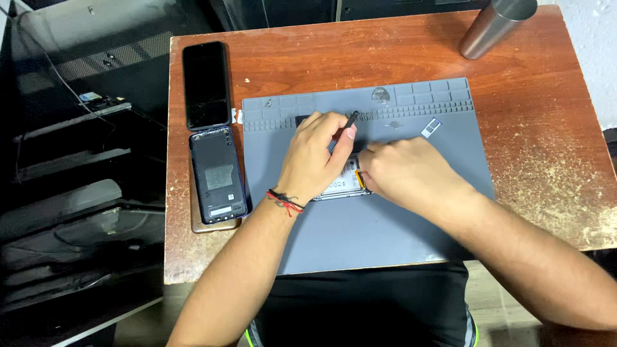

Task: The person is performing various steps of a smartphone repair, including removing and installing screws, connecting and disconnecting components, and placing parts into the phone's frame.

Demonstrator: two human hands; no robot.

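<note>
I see a worn wooden table [527, 141] carrying a grey mat [385, 238] with small moulded compartments along its far edge. One compartment holds a clear round piece [380, 95]; another holds a small screw [268, 103]; the rest I cannot read. A steel tumbler [495, 26] stands at the table's far right corner. Left of the mat lie a black phone [206, 85] and, nearer, a blue back cover [218, 177], inside face up. The opened device [344, 183] lies mid-mat under both hands, mostly hidden; pale metal and an orange strip show. My left hand [315, 157] pinches a black tool [348, 126]. My right hand [405, 173] presses on the device, fingers curled together. A small card [431, 127] lies beyond it.
</note>
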